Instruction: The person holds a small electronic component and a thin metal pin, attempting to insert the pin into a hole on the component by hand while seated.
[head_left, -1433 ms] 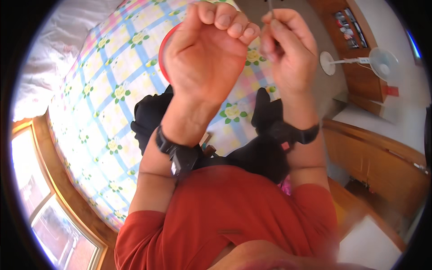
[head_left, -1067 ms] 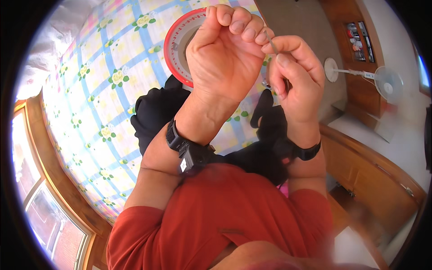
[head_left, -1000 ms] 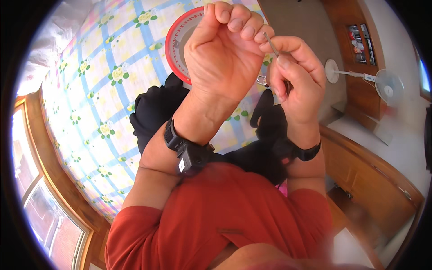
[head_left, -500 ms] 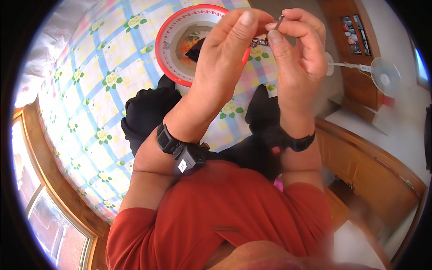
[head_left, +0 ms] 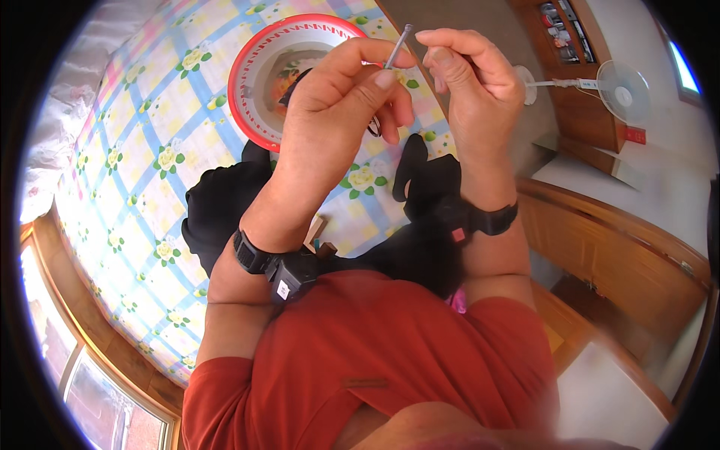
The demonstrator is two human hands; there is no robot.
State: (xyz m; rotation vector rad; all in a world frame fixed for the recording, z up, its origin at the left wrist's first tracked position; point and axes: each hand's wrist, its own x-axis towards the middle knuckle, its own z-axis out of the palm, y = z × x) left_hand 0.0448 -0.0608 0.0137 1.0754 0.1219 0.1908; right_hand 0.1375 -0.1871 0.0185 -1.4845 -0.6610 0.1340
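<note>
My left hand (head_left: pixel 337 94) pinches a slim metal stick (head_left: pixel 397 46) between thumb and fingers; the stick points up and has a small, wider tip. A dark ring-like piece (head_left: pixel 374 126) shows below the curled fingers, and how it joins the stick is hidden. Just right of the tip is my right hand (head_left: pixel 476 79), its thumb and fingers drawn together; whatever they may hold cannot be made out. Behind my left hand sits a red-rimmed white enamel basin (head_left: pixel 244 97) with a flowered bottom, apparently holding water. Dark cloth (head_left: pixel 294 88) lies in it, partly covered by my hand.
The basin stands on a checked, flowered cover (head_left: pixel 180 217). My black-clothed legs (head_left: pixel 225 202) are stretched out on it. A small wooden piece (head_left: pixel 316 231) lies by my left forearm. At right are a white fan (head_left: pixel 622 91) and wooden cabinets (head_left: pixel 615 247); a window (head_left: pixel 112 397) is at lower left.
The metal stick now rises from my left hand's pinch, where before its end was at my right fingertips. Both hands have shifted left and slightly down in view.
</note>
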